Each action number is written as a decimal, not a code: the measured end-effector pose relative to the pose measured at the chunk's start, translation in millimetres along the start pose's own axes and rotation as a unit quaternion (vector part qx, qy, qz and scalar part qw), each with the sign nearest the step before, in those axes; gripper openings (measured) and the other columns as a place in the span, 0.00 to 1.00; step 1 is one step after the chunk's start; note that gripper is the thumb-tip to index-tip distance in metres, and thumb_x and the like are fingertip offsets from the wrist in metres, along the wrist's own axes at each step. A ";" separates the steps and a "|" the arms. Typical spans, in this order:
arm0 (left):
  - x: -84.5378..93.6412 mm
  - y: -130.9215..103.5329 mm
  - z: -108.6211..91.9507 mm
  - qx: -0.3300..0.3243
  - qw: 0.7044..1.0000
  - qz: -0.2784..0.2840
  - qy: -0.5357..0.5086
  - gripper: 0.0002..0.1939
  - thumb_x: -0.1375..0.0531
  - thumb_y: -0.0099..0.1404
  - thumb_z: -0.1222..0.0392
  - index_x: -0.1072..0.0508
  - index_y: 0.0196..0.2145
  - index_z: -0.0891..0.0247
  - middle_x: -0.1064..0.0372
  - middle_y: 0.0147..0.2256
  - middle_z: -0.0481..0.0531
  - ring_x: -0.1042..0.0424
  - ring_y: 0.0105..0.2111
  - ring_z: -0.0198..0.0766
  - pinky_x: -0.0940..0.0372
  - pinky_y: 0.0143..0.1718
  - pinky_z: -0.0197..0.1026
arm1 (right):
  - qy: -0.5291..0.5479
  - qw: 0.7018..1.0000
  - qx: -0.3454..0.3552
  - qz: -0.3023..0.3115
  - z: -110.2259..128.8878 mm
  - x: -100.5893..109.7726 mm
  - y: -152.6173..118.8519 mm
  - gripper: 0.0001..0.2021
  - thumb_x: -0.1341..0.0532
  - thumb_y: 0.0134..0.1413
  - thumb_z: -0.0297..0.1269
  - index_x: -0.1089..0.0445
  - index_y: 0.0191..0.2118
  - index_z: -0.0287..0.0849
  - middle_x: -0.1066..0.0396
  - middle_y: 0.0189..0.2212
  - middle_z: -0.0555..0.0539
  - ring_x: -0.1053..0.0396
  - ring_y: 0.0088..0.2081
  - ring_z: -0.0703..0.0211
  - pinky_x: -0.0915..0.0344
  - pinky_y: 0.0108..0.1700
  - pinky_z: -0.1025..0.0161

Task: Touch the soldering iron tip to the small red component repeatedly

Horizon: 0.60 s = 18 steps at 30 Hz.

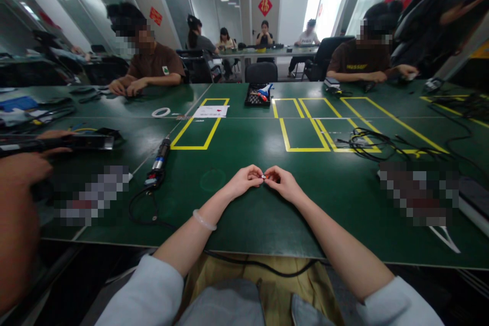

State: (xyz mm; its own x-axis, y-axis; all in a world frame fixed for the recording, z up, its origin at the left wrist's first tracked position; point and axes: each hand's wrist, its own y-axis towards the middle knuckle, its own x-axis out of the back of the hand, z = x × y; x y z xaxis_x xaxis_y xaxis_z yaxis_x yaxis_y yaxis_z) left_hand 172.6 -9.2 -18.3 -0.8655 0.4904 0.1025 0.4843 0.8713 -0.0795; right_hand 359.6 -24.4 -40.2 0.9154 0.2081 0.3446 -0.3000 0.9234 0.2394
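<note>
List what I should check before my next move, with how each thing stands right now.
1. Small white-and-orange item held between left hand and right hand: ok.
2. Whether it is one piece or two: cannot tell, too small.
3. Black tray on the table, beyond both hands: ok.
4. Black-and-silver tool lying apart from left hand: ok.
5. Black cables apart from right hand: ok.

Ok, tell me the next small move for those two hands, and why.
I'd probably loosen the right hand slightly, left hand steady: both meet at a tiny white-and-orange item, and their grip partly covers it.
</note>
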 end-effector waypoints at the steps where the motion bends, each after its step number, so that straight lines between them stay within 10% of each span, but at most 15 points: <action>1: 1.4 -0.3 -0.9 -0.005 1.000 0.000 0.019 0.16 0.35 0.53 0.56 0.32 0.37 0.67 0.31 0.34 0.51 0.31 0.32 0.32 0.35 0.38 0.39 | -0.005 1.000 -0.002 0.001 -0.8 0.5 0.0 0.10 0.39 0.51 0.39 0.33 0.37 0.40 0.32 0.28 0.51 0.37 0.28 0.64 0.39 0.31 0.66; 8: 57.8 -26.2 -15.3 -0.042 0.941 -0.065 0.328 0.24 0.41 0.58 0.47 0.32 0.49 0.62 0.33 0.49 0.57 0.34 0.49 0.44 0.39 0.53 0.49 | -0.020 1.000 -0.014 0.017 -0.7 3.2 -0.1 0.09 0.39 0.52 0.37 0.32 0.39 0.39 0.33 0.26 0.52 0.38 0.27 0.65 0.40 0.31 0.67; 16: 187.5 -103.8 -3.2 0.139 0.680 -0.303 0.653 0.34 0.44 0.57 0.43 0.39 0.56 0.68 0.43 0.57 0.66 0.41 0.55 0.58 0.42 0.53 0.55 | -0.020 0.999 -0.018 0.021 7.0 -0.7 -1.0 0.09 0.39 0.51 0.37 0.31 0.38 0.39 0.32 0.27 0.51 0.38 0.27 0.65 0.41 0.30 0.68; 18: 215.4 -122.8 0.2 0.196 0.655 -0.316 0.657 0.34 0.44 0.56 0.41 0.37 0.53 0.69 0.42 0.56 0.67 0.39 0.52 0.59 0.40 0.50 0.55 | -0.023 0.999 -0.017 0.021 7.5 -1.6 -0.7 0.09 0.39 0.51 0.37 0.31 0.38 0.39 0.32 0.28 0.51 0.38 0.28 0.65 0.41 0.31 0.68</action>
State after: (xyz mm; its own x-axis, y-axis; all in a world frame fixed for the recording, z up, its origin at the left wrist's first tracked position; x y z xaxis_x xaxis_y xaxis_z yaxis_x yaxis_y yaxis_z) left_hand -73.2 -10.6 13.3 0.1058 -0.1493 0.9831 -0.2116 0.9626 0.1690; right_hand 356.3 -27.8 -34.1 0.8886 0.2322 0.3955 -0.3273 0.9251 0.1924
